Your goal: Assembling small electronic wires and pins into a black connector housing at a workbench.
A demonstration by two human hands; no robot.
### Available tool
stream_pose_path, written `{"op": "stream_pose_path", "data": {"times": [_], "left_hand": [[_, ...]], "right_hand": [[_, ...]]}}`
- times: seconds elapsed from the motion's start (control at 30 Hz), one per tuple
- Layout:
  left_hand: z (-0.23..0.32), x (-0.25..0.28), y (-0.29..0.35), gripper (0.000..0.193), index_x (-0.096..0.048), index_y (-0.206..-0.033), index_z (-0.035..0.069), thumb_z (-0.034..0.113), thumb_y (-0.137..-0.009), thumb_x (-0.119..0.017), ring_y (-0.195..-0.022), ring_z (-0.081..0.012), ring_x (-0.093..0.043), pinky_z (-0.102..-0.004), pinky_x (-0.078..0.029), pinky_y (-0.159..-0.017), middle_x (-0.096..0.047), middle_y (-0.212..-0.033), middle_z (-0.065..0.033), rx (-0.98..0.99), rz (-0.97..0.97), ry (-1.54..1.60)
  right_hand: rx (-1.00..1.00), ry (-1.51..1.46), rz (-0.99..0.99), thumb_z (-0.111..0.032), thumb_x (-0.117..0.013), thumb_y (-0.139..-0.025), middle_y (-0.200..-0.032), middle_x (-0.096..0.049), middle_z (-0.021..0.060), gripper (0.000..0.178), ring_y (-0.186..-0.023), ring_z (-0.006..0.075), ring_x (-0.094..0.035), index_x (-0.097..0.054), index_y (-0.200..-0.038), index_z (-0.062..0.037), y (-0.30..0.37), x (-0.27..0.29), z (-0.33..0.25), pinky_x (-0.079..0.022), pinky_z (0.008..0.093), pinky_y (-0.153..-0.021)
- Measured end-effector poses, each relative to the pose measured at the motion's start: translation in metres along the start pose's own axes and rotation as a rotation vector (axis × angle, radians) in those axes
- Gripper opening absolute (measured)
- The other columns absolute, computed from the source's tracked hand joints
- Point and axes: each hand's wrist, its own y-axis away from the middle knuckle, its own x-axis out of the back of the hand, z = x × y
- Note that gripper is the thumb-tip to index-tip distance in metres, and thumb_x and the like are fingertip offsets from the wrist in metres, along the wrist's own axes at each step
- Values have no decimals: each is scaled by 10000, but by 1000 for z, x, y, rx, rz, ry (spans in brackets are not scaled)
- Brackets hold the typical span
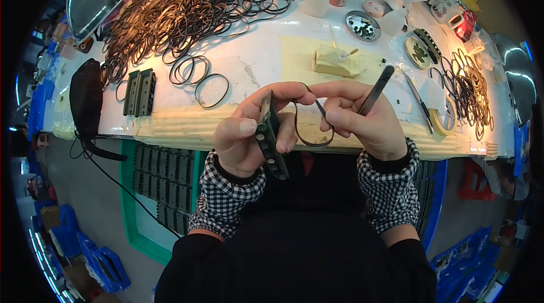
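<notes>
My left hand (238,136) is closed round a narrow dark green part (270,143) with several round pulley-like pieces along its side, held tilted on end. A thin black toothed belt loop (315,144) hangs between my two hands. Its upper left side runs by my left index fingertip, and my right thumb and fingers pinch its right side. Dark tweezers (378,90) also sit in my right hand (377,127), slanting up to the right. Both hands are above the table's near edge. Whether the belt touches the green part is hidden by my fingers.
A big heap of belt loops (187,14) covers the back left, near two green parts (139,93). Further right are a yellowish block (339,62), a metal dish (362,25), a pen-like tool (418,103), tape (445,119) and more belts (467,90). A green crate (129,201) stands below.
</notes>
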Motion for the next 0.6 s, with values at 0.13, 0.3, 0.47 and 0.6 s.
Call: {"op": "stream_pose_path", "data": {"times": [0.13,0.3,0.47,0.6], "left_hand": [[6,-3,2,803,-366,-1339,-110,364,-749,-634,-651,-137,-550,-277,-437,-602,-432,-1355,-287,80,104,-209],[11,-7,1,757,-439,-1293,-116,365,-742,-635,-701,-148,-596,-236,-483,-661,-365,-1416,-318,-15,175,-391],[7,-22,-6,743,-538,-1186,-122,398,-672,-667,-662,-154,-604,-238,-505,-641,-505,-1323,-260,70,159,-573],[4,-18,-3,734,-521,-1169,-144,374,-672,-672,-643,-160,-598,-249,-503,-619,-589,-1175,-234,161,177,-559]], "right_hand": [[31,-22,116,-101,-644,-880,-817,-672,65,177,-635,37,-522,-616,-1014,11,8,3,-2,-385,164,-556],[281,34,443,-89,-642,-890,-811,-673,95,143,-580,26,-468,-589,-996,-8,5,-8,-3,-347,159,-543],[327,45,453,-82,-662,-883,-879,-669,70,146,-588,21,-464,-601,-986,2,-4,-17,6,-345,163,-545],[300,-29,445,-104,-669,-888,-886,-656,42,130,-633,33,-497,-625,-950,2,-7,-15,8,-354,171,-553]]}}
